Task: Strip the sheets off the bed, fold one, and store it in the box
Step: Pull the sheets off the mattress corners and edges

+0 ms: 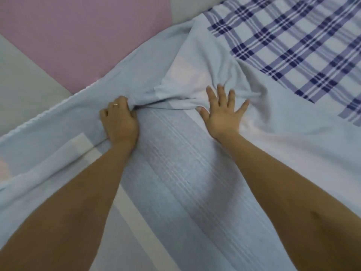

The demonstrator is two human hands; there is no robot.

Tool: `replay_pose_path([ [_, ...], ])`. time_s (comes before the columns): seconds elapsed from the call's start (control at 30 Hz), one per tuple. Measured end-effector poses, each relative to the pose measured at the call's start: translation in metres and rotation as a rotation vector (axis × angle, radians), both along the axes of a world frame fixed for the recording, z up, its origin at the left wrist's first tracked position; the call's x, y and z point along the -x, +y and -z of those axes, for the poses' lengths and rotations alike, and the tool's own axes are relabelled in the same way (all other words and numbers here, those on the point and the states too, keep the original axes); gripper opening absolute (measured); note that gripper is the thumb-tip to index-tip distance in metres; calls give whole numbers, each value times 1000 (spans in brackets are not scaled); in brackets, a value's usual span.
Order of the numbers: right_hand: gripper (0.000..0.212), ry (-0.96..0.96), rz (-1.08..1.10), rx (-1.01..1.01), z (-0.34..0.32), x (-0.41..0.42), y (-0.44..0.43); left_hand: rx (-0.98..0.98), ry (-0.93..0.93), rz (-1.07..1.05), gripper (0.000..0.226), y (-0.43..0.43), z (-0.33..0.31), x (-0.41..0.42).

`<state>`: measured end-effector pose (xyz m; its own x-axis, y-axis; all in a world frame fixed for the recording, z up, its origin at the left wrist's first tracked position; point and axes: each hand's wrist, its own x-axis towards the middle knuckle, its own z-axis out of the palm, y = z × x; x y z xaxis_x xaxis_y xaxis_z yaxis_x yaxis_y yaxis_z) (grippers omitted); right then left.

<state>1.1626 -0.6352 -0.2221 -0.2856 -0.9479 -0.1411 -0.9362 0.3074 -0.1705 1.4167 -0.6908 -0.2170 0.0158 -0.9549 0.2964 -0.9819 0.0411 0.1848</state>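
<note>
1. The left hand (119,119) grips a bunched fold of the pale sheet (205,55).
2. The right hand (222,112) presses on it, fingers spread.
3. The pale sheet lies rumpled over a striped sheet (175,173), beside a plaid cloth (293,45).

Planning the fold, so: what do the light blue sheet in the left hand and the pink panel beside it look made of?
The light blue sheet: thin, soft, matte woven cloth, probably cotton or a blend; it bunches into fine creases where the left hand grips it. The pink panel: matte, finely dotted surface, possibly a foam mat.
</note>
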Motion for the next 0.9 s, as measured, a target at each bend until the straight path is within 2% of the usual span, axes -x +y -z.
replay_pose_path([
  [0.17,49,-7,9,336,12,2,4,106,-16,14,29,-8,16,0],
  [0.33,33,-245,32,394,-33,11,-42,-9,-12,-10,34,-9,13,1],
  [0.37,43,-185,-31,389,-47,15,-63,-24,-12,-13,35,-11,12,2],
  [0.43,74,52,-287,270,-70,21,-105,-33,-18,-12,34,-12,10,2],
  [0.47,79,152,-439,196,-81,20,-123,-34,-29,-9,34,-11,10,3],
  [0.57,65,347,-861,-65,-100,9,-165,-53,-42,-26,35,-13,6,2],
  [0.63,50,469,-1015,-157,-111,8,-182,-77,-57,-31,36,-13,3,3],
  [0.7,35,452,-1028,-160,-122,14,-192,-77,-56,-36,36,-14,2,2],
  [0.8,27,295,-794,-80,-144,37,-207,-72,-44,-35,33,-14,2,3],
  [0.9,32,410,-685,-53,-154,53,-234,-46,-27,-32,30,-15,2,3],
])
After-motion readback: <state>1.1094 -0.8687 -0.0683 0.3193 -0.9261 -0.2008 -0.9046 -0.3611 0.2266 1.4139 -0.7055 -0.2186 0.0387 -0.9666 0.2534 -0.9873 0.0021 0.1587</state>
